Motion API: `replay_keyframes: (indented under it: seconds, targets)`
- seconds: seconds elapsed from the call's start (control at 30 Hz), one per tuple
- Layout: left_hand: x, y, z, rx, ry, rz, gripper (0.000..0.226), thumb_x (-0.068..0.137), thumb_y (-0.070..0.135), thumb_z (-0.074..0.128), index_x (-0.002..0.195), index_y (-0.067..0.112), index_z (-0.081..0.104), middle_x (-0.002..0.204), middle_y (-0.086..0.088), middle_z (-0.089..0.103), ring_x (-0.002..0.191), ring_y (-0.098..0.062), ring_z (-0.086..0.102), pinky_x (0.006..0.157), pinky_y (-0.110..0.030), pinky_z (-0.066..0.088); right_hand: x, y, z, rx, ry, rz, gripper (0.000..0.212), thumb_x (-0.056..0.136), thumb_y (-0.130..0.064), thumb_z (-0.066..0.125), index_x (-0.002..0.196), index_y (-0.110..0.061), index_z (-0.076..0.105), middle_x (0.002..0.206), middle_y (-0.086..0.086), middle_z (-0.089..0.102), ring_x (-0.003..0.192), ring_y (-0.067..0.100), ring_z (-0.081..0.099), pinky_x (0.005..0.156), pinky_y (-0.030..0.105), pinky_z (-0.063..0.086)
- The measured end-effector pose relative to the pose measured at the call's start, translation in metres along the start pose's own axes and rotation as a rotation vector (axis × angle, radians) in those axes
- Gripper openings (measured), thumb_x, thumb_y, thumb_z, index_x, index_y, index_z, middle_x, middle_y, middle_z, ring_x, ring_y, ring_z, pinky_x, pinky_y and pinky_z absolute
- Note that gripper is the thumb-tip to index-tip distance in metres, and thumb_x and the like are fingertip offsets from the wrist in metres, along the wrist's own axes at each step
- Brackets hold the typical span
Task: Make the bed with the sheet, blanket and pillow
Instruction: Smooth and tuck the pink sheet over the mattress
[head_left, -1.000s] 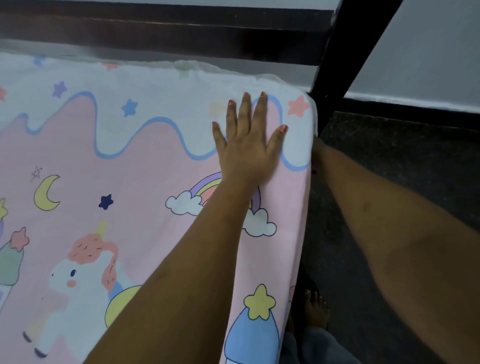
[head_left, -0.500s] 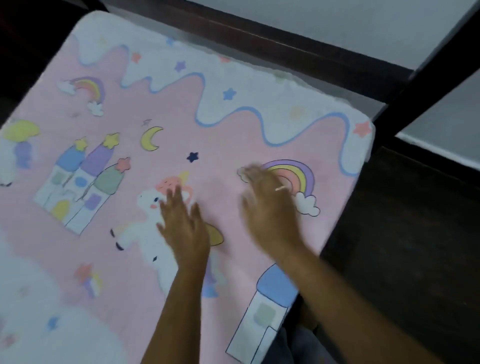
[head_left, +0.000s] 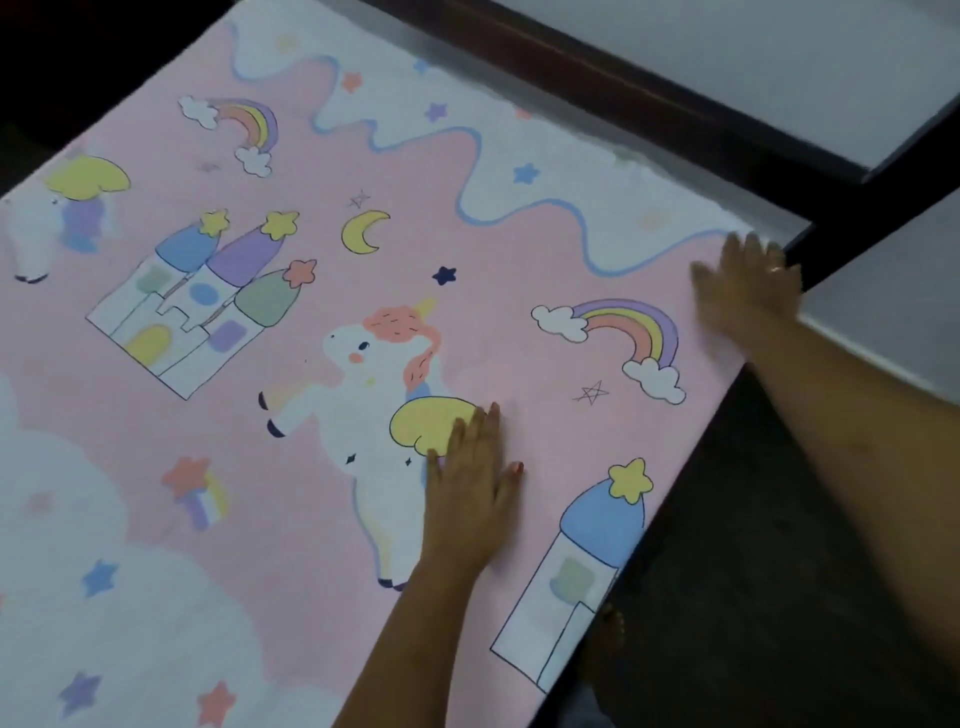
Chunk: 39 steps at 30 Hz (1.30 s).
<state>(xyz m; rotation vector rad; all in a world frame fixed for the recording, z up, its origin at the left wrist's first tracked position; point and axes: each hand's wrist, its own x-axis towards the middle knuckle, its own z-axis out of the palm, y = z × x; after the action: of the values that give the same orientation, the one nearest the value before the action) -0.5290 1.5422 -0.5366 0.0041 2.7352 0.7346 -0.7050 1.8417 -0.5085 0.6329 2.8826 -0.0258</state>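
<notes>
A pink sheet (head_left: 493, 249) printed with unicorns, castles, rainbows and stars lies flat over the mattress, its white wavy border along the far edge. My left hand (head_left: 470, 491) lies flat on the sheet, fingers straight, over the unicorn's yellow wing. My right hand (head_left: 748, 288), blurred by motion, rests with spread fingers on the far right corner of the sheet, at the mattress edge. No blanket or pillow is in view.
The dark bed frame (head_left: 623, 98) runs along the far side, with a dark post at the right corner. A pale wall (head_left: 779, 62) stands behind it. Dark floor (head_left: 753, 597) lies to the right of the bed, where my bare foot (head_left: 608, 639) shows.
My right hand has swept from the sheet's middle out to the far right corner. My left hand has slid slightly right. The camera has pulled back, so more of the sheet shows.
</notes>
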Motion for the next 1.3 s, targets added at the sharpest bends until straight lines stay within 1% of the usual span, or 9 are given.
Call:
replay_keyframes:
  seconds: [0.1,0.2,0.27,0.37,0.43,0.6,0.8,1.13,1.3]
  targets:
    - [-0.003,0.006,-0.017,-0.188,0.072,0.000,0.056,0.099,0.036,0.028,0.147,0.038,-0.002,0.158,0.011,0.006,0.146,-0.010,-0.003,0.116,-0.041,0.002,-0.065,-0.071,0.027,0.080,-0.016,-0.258,0.055,0.100,-0.038,0.023,0.151,-0.018,0.023,0.159,0.004,0.017,0.146,0.023,0.011,0.116,0.041,0.014]
    - [0.010,0.003,-0.038,-0.217,0.206,-0.092,0.061,0.092,0.043,0.023,0.149,0.034,0.005,0.158,0.011,0.007,0.146,-0.011,-0.002,0.116,-0.044,0.004,-0.149,-0.148,0.055,0.073,-0.190,-0.830,0.067,0.091,-0.052,0.015,0.152,-0.023,0.020,0.161,0.000,0.010,0.148,0.017,0.005,0.120,0.042,0.003]
    - [0.022,-0.004,-0.045,-0.199,0.207,-0.132,0.062,0.091,0.046,0.024,0.150,0.032,0.010,0.159,0.010,0.008,0.146,-0.012,-0.002,0.116,-0.046,0.003,-0.180,-0.168,0.076,-0.131,-0.172,-1.156,0.059,0.092,-0.046,0.041,0.147,-0.025,0.035,0.157,-0.004,0.026,0.146,0.016,0.019,0.119,0.043,0.014]
    - [0.044,-0.010,-0.042,-0.130,0.154,-0.137,0.055,0.099,0.039,0.033,0.150,0.030,0.013,0.159,0.007,0.008,0.146,-0.014,-0.002,0.115,-0.047,0.002,-0.154,-0.176,0.088,-0.176,-0.030,-1.265,0.043,0.080,-0.042,0.055,0.118,-0.028,0.068,0.131,-0.008,0.060,0.126,0.014,0.052,0.106,0.039,0.040]
    - [0.061,-0.011,-0.037,-0.091,0.130,-0.142,0.056,0.100,0.036,0.033,0.151,0.028,0.013,0.159,0.005,0.007,0.146,-0.016,-0.002,0.115,-0.048,0.002,-0.112,-0.165,0.081,-0.150,-0.089,-1.187,0.051,0.085,-0.045,0.037,0.126,-0.028,0.062,0.137,-0.005,0.055,0.129,0.019,0.049,0.106,0.043,0.037]
    - [0.116,0.013,-0.024,-0.001,0.056,-0.105,0.058,0.099,0.045,0.024,0.151,0.028,0.006,0.160,0.004,0.002,0.147,-0.016,-0.005,0.115,-0.047,0.000,0.007,-0.122,0.051,-0.064,-0.023,-0.862,0.074,0.082,-0.066,0.001,0.150,-0.041,0.016,0.159,-0.011,0.015,0.147,0.018,0.013,0.116,0.043,0.006]
    - [0.188,0.054,-0.013,0.084,-0.019,-0.030,0.058,0.100,0.045,0.024,0.151,0.032,-0.002,0.159,0.006,-0.010,0.145,-0.018,-0.015,0.114,-0.051,-0.009,0.095,-0.084,0.034,-0.026,0.063,-0.546,0.071,0.089,-0.065,0.011,0.151,-0.033,0.017,0.159,-0.003,0.019,0.145,0.021,0.019,0.115,0.045,0.016]
    - [0.207,0.053,0.010,0.225,0.062,-0.015,0.067,0.086,0.062,-0.002,0.147,0.039,-0.013,0.158,0.008,-0.017,0.144,-0.018,-0.021,0.110,-0.047,-0.016,0.100,-0.078,0.035,0.054,0.212,-0.374,0.064,0.097,-0.053,0.030,0.151,-0.020,0.023,0.155,0.004,0.030,0.139,0.027,0.031,0.111,0.046,0.022]
    - [0.207,0.056,0.002,0.185,-0.012,-0.038,0.061,0.097,0.055,0.017,0.148,0.039,-0.012,0.157,0.009,-0.019,0.143,-0.017,-0.022,0.112,-0.048,-0.014,0.104,-0.060,0.024,0.043,0.201,-0.121,0.058,0.097,-0.053,0.029,0.135,-0.011,0.045,0.133,0.015,0.053,0.118,0.036,0.048,0.095,0.044,0.034]
